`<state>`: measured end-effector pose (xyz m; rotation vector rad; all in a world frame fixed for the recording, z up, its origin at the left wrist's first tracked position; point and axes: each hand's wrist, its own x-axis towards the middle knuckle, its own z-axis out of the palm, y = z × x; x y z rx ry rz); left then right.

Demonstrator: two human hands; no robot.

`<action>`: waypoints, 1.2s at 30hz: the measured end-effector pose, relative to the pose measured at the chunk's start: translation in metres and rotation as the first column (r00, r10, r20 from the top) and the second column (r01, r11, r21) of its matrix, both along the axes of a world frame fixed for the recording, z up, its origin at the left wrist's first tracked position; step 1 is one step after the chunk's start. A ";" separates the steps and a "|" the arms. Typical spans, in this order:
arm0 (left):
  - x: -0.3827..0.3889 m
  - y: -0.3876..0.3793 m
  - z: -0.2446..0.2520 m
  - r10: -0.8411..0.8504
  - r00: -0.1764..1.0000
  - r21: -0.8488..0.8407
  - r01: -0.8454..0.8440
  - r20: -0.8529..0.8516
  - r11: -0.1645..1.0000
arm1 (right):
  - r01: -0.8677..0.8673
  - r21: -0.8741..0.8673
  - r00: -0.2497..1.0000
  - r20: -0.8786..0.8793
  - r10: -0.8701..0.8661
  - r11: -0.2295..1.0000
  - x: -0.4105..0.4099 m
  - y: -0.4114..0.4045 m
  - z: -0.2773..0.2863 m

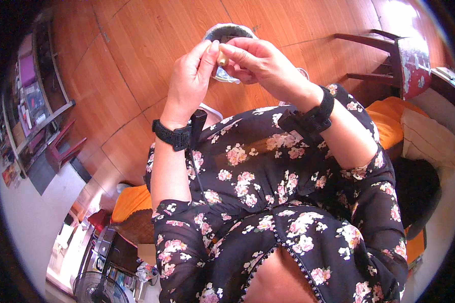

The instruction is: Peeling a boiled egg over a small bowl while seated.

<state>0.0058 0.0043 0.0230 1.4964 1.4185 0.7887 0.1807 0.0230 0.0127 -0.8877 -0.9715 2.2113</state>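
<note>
My left hand (191, 77) and my right hand (256, 62) meet in front of me, above my lap. Between the thumbs and fingertips of both is a small pale-yellow piece (223, 59), its lower end poking out; the fingers cover the rest, so its exact kind cannot be told. Directly beyond and below the hands, on the floor, stands a bin-like container with a pale plastic liner (229, 27), partly hidden by them. A bit of the clear plastic (224, 75) shows under the fingers.
The floor is wood-patterned (155, 49). To the right stands a worn dark-red wooden stool or chair (413, 70), near orange cloth (385, 117). On the left are a shelf unit with various items (32, 98) and a small red stool (62, 151). A black fan (100, 289) is at lower left.
</note>
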 end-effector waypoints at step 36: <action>0.007 -0.004 0.003 0.047 0.981 0.139 -0.021 -0.187 0.990 | 0.093 0.205 0.995 -0.059 -0.083 0.974 -0.007 -0.008 -0.005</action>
